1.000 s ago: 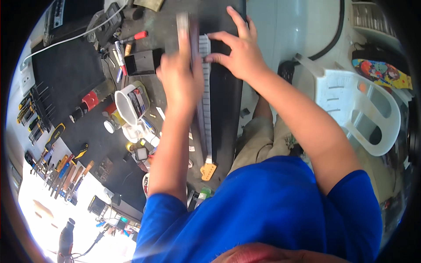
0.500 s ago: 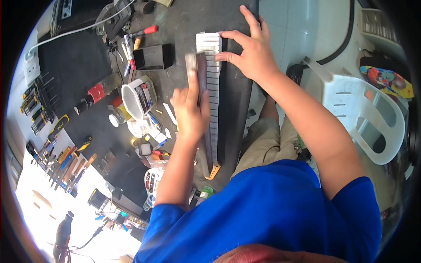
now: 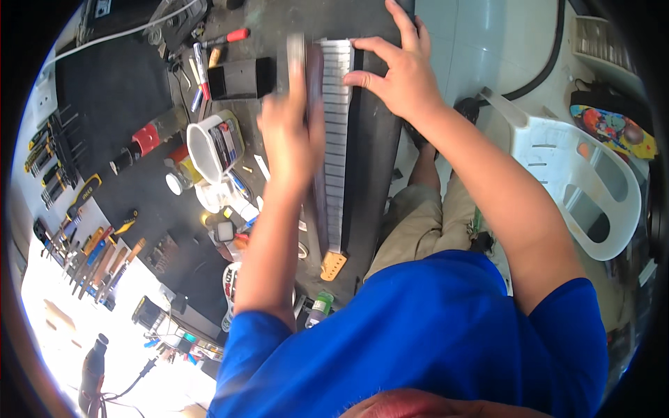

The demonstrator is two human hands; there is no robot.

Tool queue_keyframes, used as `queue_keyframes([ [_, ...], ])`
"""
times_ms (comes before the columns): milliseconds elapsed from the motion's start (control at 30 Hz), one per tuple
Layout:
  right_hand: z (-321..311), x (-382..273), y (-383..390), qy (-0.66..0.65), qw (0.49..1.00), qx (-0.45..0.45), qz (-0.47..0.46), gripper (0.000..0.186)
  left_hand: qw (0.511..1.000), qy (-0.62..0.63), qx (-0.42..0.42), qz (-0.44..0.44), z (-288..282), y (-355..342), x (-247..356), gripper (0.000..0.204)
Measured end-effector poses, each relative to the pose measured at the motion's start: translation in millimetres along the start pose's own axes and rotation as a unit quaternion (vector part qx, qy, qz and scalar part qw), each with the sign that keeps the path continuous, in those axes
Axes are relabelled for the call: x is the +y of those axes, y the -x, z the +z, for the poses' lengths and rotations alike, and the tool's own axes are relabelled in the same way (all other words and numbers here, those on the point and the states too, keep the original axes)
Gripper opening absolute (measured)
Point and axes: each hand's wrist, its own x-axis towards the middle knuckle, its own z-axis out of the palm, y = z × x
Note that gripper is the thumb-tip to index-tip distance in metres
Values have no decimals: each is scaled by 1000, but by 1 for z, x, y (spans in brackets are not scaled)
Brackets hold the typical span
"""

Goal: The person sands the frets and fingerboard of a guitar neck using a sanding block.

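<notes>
A guitar neck (image 3: 336, 139) lies lengthwise on the dark bench, its fingerboard covered in pale strips between dark cross lines. Its light wood headstock (image 3: 333, 267), dotted with holes, points toward me. My left hand (image 3: 284, 132), smeared by motion, is closed around a long dark straight bar (image 3: 317, 174) lying along the neck's left side. One finger stretches forward along the bar toward a pale, blurred tip. At the far end of the neck, my right hand (image 3: 404, 73) rests thumb and forefinger against the right edge, other fingers spread.
Left of the neck stand a black open box (image 3: 240, 78), a white tub (image 3: 205, 153) and markers (image 3: 202, 70). A red-handled tool (image 3: 237, 35) lies farther off. Hand tools (image 3: 104, 258) line the left side. A white plastic chair (image 3: 550, 153) stands on the right.
My left hand and the bar have slid away from me along the neck, showing more of the headstock. My right hand keeps its place at the far end. The whole view has shifted slightly.
</notes>
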Motion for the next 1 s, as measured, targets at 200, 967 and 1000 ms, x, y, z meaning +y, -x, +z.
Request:
queue_keyframes([
  [200, 0, -1, -2, 2, 1000, -11, -1, 58, 999, -3, -15, -28, 3, -37, 6, 77],
  [967, -23, -7, -7, -7, 996, -71, -44, 76, 1000, -14, -10, -25, 9, -70, 17, 77],
  [1000, -21, -3, -5, -5, 997, -69, -45, 76, 1000, -17, 0, -9, 12, -39, 14, 78],
])
